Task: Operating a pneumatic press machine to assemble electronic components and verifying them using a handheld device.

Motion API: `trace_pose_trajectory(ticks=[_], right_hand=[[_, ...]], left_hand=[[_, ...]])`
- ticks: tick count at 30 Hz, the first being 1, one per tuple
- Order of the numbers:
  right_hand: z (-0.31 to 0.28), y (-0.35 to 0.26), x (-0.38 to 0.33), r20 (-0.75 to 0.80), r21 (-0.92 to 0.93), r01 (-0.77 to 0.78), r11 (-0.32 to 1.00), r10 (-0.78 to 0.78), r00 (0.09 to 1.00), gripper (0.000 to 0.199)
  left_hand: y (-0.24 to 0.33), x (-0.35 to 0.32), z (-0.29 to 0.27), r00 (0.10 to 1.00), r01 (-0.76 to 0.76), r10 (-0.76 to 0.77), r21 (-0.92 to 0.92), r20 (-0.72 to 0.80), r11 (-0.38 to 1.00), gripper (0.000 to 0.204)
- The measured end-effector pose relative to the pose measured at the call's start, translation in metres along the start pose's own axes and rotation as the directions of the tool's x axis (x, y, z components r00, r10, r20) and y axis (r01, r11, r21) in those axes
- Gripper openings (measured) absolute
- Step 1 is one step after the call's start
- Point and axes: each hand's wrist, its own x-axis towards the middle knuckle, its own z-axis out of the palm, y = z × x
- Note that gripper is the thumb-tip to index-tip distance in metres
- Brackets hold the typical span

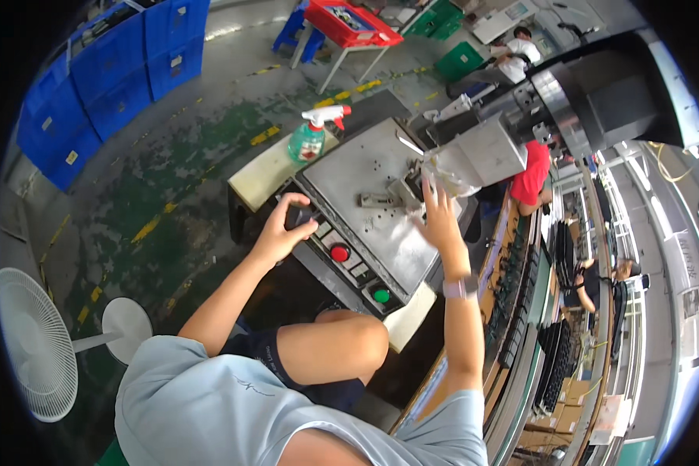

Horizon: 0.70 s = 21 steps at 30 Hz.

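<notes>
My left hand (281, 234) is at the left end of the machine's front control panel (358, 271). Its thumb and forefinger are spread apart around a dark part of the panel, and I see nothing held between them. My right hand (441, 221) is raised over the right side of the grey metal worktable (349, 175), slightly blurred, fingers stretched out. Close to its fingertips stand a small metal fixture (377, 200) and the machine's square press head (489, 151). On the panel sit a red button (339, 252) and a green button (381, 296).
A spray bottle (307, 140) with green liquid stands on a pale ledge (268, 171) at the table's left. Blue crates (113, 70) are stacked far left; a white fan (37, 342) stands nearer. A conveyor line (512, 311) with dark parts runs along the right, people beside it.
</notes>
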Motion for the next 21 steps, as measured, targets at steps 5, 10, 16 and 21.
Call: trace_pose_trajectory(ticks=[5,10,16,21], right_hand=[[-0.01,-0.059,-0.112,0.473,0.058,-0.147,0.987,0.102,0.875,0.125],[-0.016,-0.094,-0.14,0.091,0.131,-0.095,0.987,0.084,0.992,0.109],[-0.068,-0.093,-0.135,0.096,0.995,-0.095,-0.019,0.279,0.956,0.024],[-0.14,0.032,-0.25,-0.165,0.763,-0.315,0.564,0.641,0.749,0.026]], left_hand=[[-0.023,0.02,-0.027,0.922,-0.363,0.38,0.514,0.077,0.777,0.038],[0.008,0.005,0.022,0.917,-0.391,0.374,0.127,0.139,0.911,0.038],[0.05,-0.017,0.15,0.724,-0.646,0.458,0.274,0.516,0.712,0.059],[0.027,-0.088,0.15,0.639,-0.602,0.409,0.093,0.651,0.793,0.058]])
